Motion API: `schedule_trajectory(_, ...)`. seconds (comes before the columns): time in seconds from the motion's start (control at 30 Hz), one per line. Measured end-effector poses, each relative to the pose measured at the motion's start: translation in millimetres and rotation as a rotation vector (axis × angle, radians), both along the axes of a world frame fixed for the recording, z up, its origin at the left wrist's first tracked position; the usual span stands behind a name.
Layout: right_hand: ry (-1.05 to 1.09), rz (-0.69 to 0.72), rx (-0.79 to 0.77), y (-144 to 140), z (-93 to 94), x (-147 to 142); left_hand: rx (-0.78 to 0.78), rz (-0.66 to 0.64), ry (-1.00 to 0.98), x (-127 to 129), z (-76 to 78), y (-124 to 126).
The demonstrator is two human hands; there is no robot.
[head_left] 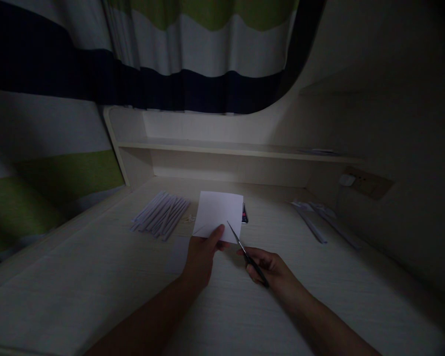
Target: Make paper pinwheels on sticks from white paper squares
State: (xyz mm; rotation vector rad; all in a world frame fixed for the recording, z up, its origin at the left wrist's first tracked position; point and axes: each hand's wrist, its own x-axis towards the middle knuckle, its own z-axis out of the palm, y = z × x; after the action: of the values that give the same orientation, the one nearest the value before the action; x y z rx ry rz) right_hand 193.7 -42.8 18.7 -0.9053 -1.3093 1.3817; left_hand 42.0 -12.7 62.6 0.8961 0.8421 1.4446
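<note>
Head view: our left hand (200, 259) pinches white paper sheet (219, 215) at near edge, mid tabletop (96, 277). Our right hand (272, 269) closed around scissors (246, 254), blades at sheet's near right corner. Paper strips (159, 215) toward tabletop's far left.

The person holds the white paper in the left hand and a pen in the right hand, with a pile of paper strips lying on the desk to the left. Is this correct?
Not quite. In the head view the right hand holds scissors, not a pen. The left hand does hold the white paper, and the paper strips lie on the desk to the left.
</note>
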Motion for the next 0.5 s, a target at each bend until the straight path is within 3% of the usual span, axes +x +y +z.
schedule_trajectory(0.5,-0.028,0.003,-0.025,-1.6,4.4,-0.8,-0.028,-0.001,0.023,-0.3,0.9,1.1)
